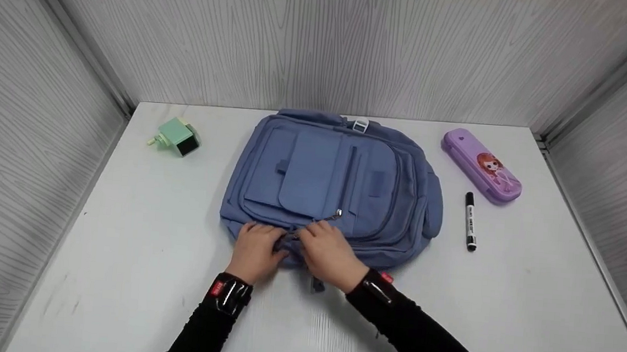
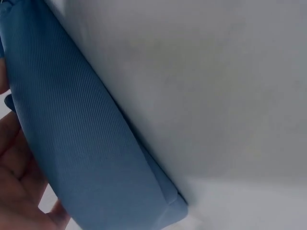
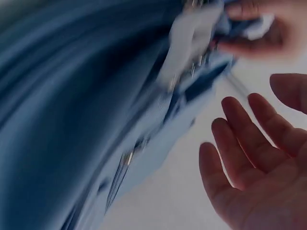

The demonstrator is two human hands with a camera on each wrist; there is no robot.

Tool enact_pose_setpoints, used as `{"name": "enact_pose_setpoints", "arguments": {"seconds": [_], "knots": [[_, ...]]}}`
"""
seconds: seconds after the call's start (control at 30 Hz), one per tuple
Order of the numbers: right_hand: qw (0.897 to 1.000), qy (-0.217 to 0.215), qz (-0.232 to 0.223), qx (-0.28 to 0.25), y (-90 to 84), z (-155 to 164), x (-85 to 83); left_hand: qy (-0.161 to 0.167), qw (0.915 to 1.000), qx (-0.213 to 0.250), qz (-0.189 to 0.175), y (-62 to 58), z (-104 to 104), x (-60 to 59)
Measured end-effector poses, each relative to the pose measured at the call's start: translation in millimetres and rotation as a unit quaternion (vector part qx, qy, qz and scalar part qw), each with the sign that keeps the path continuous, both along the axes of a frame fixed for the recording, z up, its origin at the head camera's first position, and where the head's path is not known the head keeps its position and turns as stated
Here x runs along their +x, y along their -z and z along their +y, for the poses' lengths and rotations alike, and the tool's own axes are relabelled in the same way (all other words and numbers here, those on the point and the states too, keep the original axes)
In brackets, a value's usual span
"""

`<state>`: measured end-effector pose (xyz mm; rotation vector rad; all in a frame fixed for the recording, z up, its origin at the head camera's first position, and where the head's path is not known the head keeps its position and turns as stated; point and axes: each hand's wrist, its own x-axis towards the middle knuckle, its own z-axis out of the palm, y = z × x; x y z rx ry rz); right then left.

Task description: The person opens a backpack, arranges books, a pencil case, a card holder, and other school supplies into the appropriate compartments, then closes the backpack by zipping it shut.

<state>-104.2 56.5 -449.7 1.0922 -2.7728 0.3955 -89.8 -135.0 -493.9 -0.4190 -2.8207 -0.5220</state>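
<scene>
A blue backpack [image 1: 314, 170] lies on the white table, its front pockets facing up. My left hand [image 1: 257, 249] pinches the fabric by the zipper on its near side. In the left wrist view, that hand's fingers [image 2: 19, 158] show behind the ribbed blue fabric [image 2: 81, 124]. Beside it, my right hand [image 1: 333, 254] is at the same zipper edge, fingers bent in the head view. The right wrist view shows the right hand [image 3: 259, 167] with spread, loosely bent fingers and nothing visibly held. Blur there softens the bag's zippers [image 3: 129, 155] and the left hand.
A small mint-green device with a handle [image 1: 176, 136], resembling a pencil sharpener, stands at the back left. To the right lie a purple pencil case [image 1: 477, 162] with a cartoon girl and a black-and-white marker [image 1: 471, 221]. Grey wood-grain panels [image 1: 322, 44] border the table.
</scene>
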Motion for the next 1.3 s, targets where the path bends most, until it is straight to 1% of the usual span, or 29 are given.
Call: {"name": "enact_pose_setpoints", "arguments": {"seconds": [0.1, 0.17, 0.23, 0.33, 0.5, 0.6, 0.67, 0.8, 0.87, 0.93, 1.03, 1.13, 1.2, 1.3], "knots": [[0.998, 0.003, -0.010, 0.066, 6.9, -18.2, 0.2, -0.005, 0.9993, 0.021, -0.031, -2.5, -1.4, -1.3], [0.995, 0.009, -0.015, 0.098, 10.0, -25.7, -1.9, -0.007, 0.9979, 0.038, -0.052, -3.8, -2.0, -1.6], [0.993, 0.016, -0.013, 0.118, 12.1, -30.3, -4.6, -0.007, 0.9969, 0.046, -0.063, -4.0, -2.3, -1.8], [0.992, 0.026, -0.014, 0.123, 13.7, -33.0, -8.2, -0.005, 0.9968, 0.048, -0.063, -3.3, -2.2, -2.2], [0.994, 0.039, -0.026, 0.101, 14.2, -30.0, -10.1, 0.001, 0.9985, 0.042, -0.035, -1.4, -2.0, -3.7], [0.996, 0.034, -0.029, 0.082, 13.8, -24.5, -9.2, 0.008, 0.9988, 0.046, -0.018, -0.6, -2.0, -3.8], [0.997, 0.030, -0.031, 0.061, 12.7, -19.8, -8.7, 0.010, 0.9986, 0.050, -0.014, 0.3, -2.0, -3.5], [0.998, 0.038, -0.041, -0.007, 10.1, -8.0, -8.8, 0.005, 0.9987, 0.048, -0.014, 1.5, -2.1, -3.1], [0.997, 0.048, -0.044, -0.043, 9.9, -0.5, -9.0, -0.001, 0.9990, 0.041, -0.017, 1.8, -1.8, -3.2], [0.995, 0.061, -0.043, -0.068, 10.4, 8.5, -8.4, -0.004, 0.9992, 0.033, -0.020, 1.9, -1.4, -2.8], [0.991, 0.085, -0.035, -0.094, 12.5, 25.2, -5.8, -0.005, 0.9990, 0.031, -0.032, 1.6, -0.4, -2.0], [0.988, 0.107, -0.020, -0.113, 13.4, 43.9, -2.6, -0.006, 0.9989, 0.030, -0.036, 1.1, 0.1, -1.1], [0.986, 0.117, -0.010, -0.122, 13.0, 57.0, -0.8, -0.009, 0.9988, 0.031, -0.036, 0.5, -0.2, -0.6], [0.983, 0.136, -0.011, -0.122, 9.9, 76.4, 2.0, -0.015, 0.9988, 0.027, -0.038, 0.0, -1.3, 0.6]]}}
